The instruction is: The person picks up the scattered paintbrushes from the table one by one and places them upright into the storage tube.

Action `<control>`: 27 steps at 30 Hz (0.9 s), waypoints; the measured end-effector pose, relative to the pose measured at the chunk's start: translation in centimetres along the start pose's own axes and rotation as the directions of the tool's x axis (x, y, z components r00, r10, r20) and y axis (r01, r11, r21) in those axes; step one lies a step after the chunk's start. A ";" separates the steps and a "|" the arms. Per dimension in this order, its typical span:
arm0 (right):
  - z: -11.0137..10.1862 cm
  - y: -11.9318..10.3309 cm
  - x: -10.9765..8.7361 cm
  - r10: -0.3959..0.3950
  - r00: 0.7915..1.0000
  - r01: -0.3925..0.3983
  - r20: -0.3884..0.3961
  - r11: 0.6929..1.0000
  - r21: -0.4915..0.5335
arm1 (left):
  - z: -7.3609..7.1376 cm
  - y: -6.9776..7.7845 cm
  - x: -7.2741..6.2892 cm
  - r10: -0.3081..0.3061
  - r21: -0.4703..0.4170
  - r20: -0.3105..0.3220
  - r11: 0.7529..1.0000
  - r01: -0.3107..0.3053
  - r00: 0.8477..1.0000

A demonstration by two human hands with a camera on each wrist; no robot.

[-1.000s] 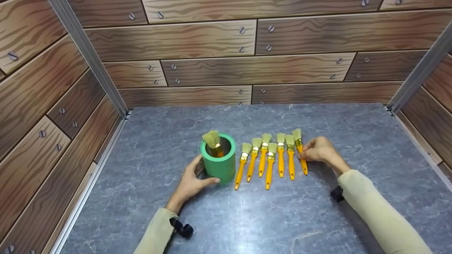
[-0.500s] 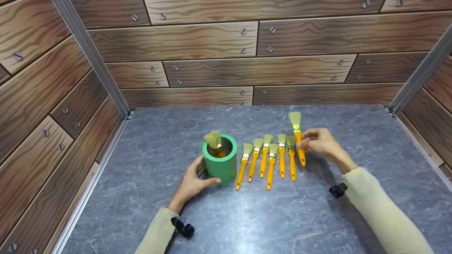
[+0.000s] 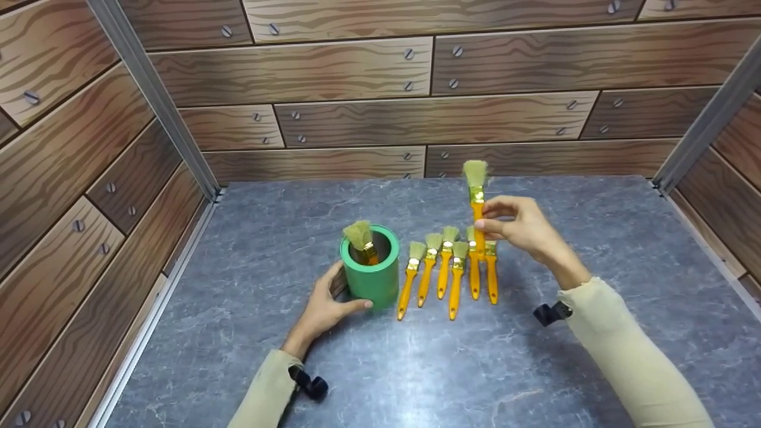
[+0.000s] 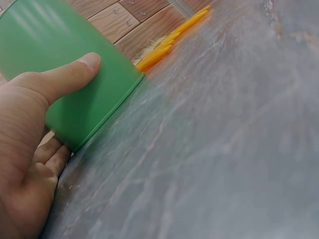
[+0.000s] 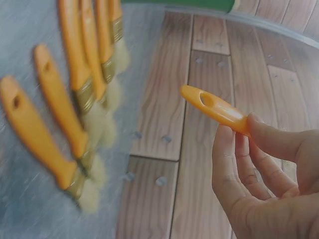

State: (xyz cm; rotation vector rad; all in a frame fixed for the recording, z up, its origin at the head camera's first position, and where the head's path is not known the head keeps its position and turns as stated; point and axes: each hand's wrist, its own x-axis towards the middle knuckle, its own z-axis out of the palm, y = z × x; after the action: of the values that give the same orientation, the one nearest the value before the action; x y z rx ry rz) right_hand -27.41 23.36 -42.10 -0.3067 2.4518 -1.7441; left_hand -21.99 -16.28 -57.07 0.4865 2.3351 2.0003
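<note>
My left hand holds the side of a green can, which stands upright on the table. In the left wrist view, the thumb lies across the can's front and the fingers reach behind it. One paintbrush leans inside, bristles up over the rim. My right hand pinches another paintbrush by its orange handle, bristles up, raised above the row. The right wrist view shows the holed end of its handle past the fingertips; its bristles are hidden there.
Several more orange-handled paintbrushes lie side by side right of the can, bristles pointing away from me. The grey marbled table ends at wood-patterned walls at the back and sides, with metal posts at the corners.
My right hand has lifted the rightmost paintbrush off the table and carried it up and to the left, over the row. The left hand and can stay in place.
</note>
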 end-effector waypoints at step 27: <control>6.4 -4.6 1.0 -0.162 0.987 0.158 0.009 0.970 0.185 | 0.0 -0.1 0.1 0.014 -0.024 0.005 1.000 -0.014 1.000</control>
State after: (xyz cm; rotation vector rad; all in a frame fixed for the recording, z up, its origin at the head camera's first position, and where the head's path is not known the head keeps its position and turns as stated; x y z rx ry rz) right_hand -26.64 15.79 -39.83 -0.5152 2.2833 -2.0013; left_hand -22.11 -16.29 -57.10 0.5070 2.3089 2.0276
